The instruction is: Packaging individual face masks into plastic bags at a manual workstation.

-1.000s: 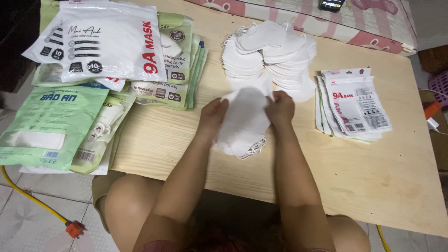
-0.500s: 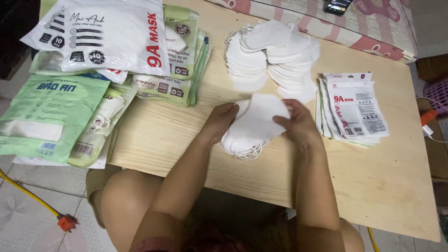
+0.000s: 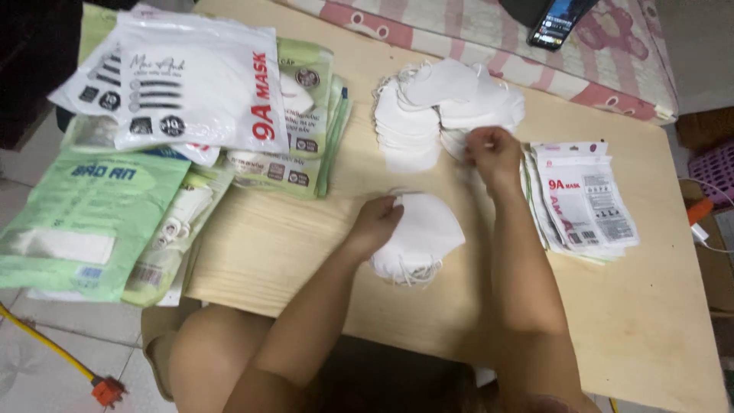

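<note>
Reaching away now: the right hand (image 3: 495,153) is letting go of the small stack of white masks (image 3: 419,235) that both hands were pressing together half a second ago, and it's travelling up to the big pile of loose masks (image 3: 440,115) beyond that stack. So it looks to me like the gathered bundle isn't full yet and another mask is being fetched for it.

The left hand (image 3: 376,223) is staying put on the small stack, at its left edge, fingers (image 3: 390,208) curled down and pinching that edge so the bundle keeps its shape against the wooden tabletop (image 3: 650,306). The rest of the stack is sticking out uncovered to the right of those fingers, ear loops trailing at its near side.

The right hand's fingers are bunched together right at the near edge of the big pile, touching it. Whether they're actually gripping a mask there, I can't tell.

Just right of the small stack, flat printed pouches (image 3: 585,200) are lying in a fanned heap. Well off to its left, large mask bags (image 3: 180,95) are piling over each other.
</note>
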